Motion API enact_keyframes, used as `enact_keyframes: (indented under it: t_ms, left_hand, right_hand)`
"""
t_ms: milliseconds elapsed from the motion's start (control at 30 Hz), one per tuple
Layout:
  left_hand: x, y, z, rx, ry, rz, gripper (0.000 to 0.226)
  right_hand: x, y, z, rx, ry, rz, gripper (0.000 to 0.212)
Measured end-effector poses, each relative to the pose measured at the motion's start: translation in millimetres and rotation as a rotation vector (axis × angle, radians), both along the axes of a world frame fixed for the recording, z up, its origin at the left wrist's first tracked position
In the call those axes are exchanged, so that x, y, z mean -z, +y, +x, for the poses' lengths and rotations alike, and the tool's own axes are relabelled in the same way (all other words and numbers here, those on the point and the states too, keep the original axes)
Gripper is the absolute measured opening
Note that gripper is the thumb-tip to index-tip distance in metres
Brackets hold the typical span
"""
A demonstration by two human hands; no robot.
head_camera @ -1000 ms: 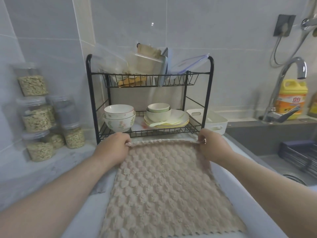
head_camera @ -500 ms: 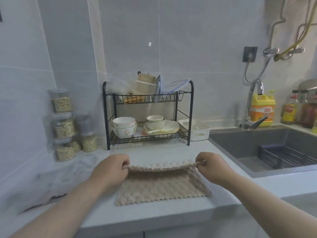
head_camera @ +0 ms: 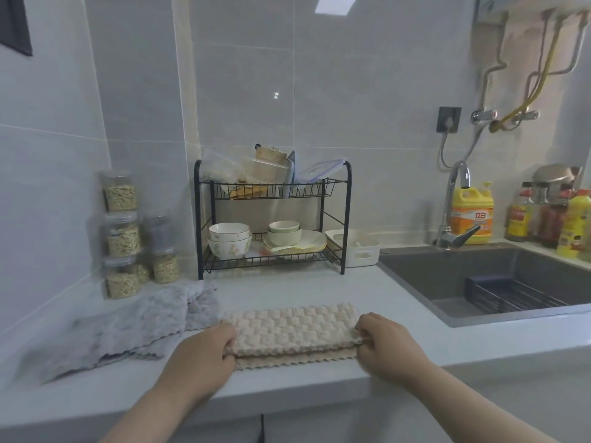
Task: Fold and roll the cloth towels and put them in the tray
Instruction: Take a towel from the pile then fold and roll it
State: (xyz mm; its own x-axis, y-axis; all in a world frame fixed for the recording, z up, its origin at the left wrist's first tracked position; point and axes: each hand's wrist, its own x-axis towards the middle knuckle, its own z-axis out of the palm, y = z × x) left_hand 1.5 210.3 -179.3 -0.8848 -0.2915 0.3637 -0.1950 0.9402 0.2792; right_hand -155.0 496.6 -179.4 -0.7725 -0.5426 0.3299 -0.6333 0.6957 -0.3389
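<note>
**Beige towel folded double on the table, a hand at each end**

- Clear plastic jars of pale grain (head_camera: 123, 235): stacked against the tiled wall, far left.
- Grey fluffy cloth towel (head_camera: 134, 324): rumpled on the white table (head_camera: 287, 289), just left of the beige one.
- Left hand (head_camera: 204, 356): fingers curled, gripping the left near corner of the top layer.
- Beige waffle-textured cloth towel (head_camera: 294, 327): lies flat near the table's front edge, folded double. The scalloped lower edge shows just below the top layer.
- Black two-tier wire rack (head_camera: 347, 219): behind the towel, with bowls and plates.
- White plastic handled tray (head_camera: 355, 247): beside the rack's right leg, well apart from both towels.
- Right hand (head_camera: 390, 343): fingers curled, pinching the right near corner.
- Dark grey sink (head_camera: 431, 273): right.
- Yellow detergent bottle (head_camera: 472, 215): behind the sink.
</note>
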Motion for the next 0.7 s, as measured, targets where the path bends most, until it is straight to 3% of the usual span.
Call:
enact_keyframes:
  t_ms: [133,267,333,400,467,533,633,667,700]
  left_hand:
    - [4,-3,-1,0.032,-0.026,-0.006,0.006]
    - [8,-8,-2,0.124,0.093,-0.089,0.034]
    - [7,-8,-2,0.112,0.212,-0.046,0.046]
    - [0,-8,-6,0.098,0.24,0.091,0.048]
    - [-7,-5,-15,0.104,0.132,0.199,0.039]
    - [-9,-2,-23,0.148,-0.033,0.26,0.051]
    - [4,-4,-29,0.165,-0.326,0.048,0.068]
    - [7,-6,-31,0.167,-0.382,-0.023,0.071]
    - [8,-7,-32,0.168,-0.419,-0.067,0.076]
  right_hand:
    - [2,0,0,-0.016,-0.014,0.013,0.005]
    - [4,4,-1,-0.079,-0.062,0.007,0.013]
    - [4,7,0,-0.025,-0.025,-0.116,0.025]
    - [-6,2,-1,0.038,0.015,-0.188,0.051]
    - [-21,-14,-2,0.059,-0.004,-0.11,0.052]
    - [-28,-30,-7,0.011,-0.063,0.07,0.048]
    - [-10,-36,-12,-0.084,-0.117,0.451,0.097]
    - [-3,-33,-14,-0.082,-0.11,0.486,0.097]
    - [2,-32,-15,-0.062,-0.111,0.476,0.082]
